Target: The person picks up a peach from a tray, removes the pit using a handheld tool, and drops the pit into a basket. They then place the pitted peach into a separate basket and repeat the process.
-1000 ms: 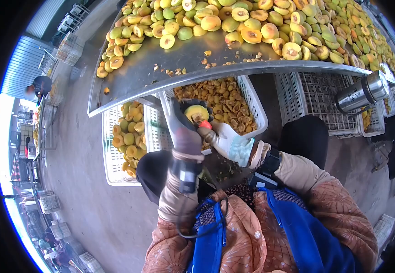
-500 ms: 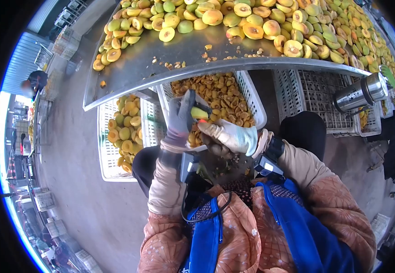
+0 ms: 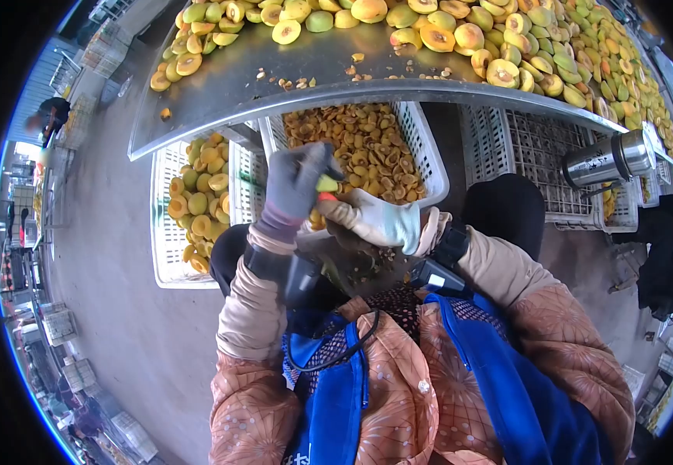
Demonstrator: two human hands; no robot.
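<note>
cloth of a blue vest (image 3: 499, 380) lies nearest, with white characters cut off at the lower edge, not readable. beyond it, between the knees, the left hand (image 3: 294, 184), in a grey glove, is curled round a yellow-green fruit piece (image 3: 326, 184), mostly hidden by fingers. the right hand (image 3: 371, 219), in a white glove, is closed beside it and seems to pinch a small red item (image 3: 326, 197), though blur makes this unsure. the fruit should be light, firm but easily bruised, and slippery on any wet cut face; the rounded skin side is the surest hold. behind the hands stands a white crate (image 3: 431, 155) of dark fruit pieces, then a metal table (image 3: 212, 101) heaped with halves. a steel flask (image 3: 587, 166) at right bears dark characters, too small to read.
</note>
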